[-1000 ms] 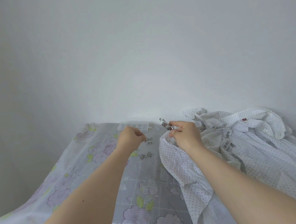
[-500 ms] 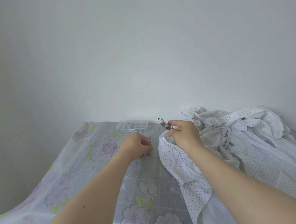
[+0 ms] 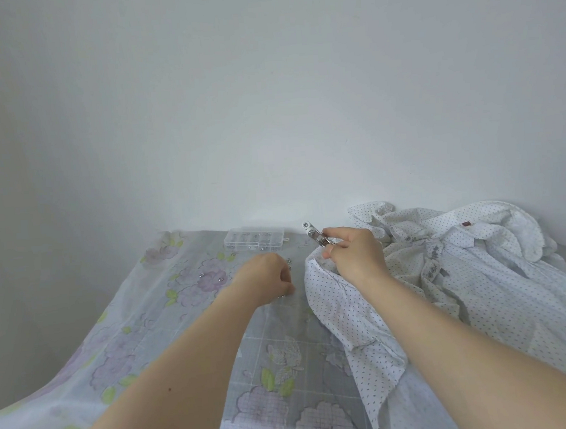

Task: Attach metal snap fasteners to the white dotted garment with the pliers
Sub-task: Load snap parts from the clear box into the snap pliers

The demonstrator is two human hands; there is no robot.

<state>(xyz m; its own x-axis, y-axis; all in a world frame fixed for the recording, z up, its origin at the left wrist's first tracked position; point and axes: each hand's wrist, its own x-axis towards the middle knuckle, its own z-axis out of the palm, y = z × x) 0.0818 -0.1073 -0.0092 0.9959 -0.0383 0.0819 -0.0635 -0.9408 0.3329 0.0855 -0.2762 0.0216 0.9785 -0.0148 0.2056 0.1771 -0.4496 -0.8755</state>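
Spread across the whole surface: a sheer tablecloth printed with lilac flowers and green leaves (image 3: 167, 309), pushed up against a plain white wall (image 3: 267, 98). Heaped over the right half: the crumpled white garment with small dark dots (image 3: 480, 284), one edge trailing toward the near side. Reaching in from below: two bare forearms. Left hand (image 3: 266, 279) lowered onto the cloth just left of the garment, fingers curled in over a scatter of small metal snap fasteners (image 3: 289, 264); cannot tell whether any are pinched. Right hand (image 3: 354, 254) above the garment's bunched edge, fingers wrapped around the silver metal pliers (image 3: 315, 235), tip angled up and left. Against the wall, well behind the left hand: a clear plastic compartment box (image 3: 254, 242), lying flat.
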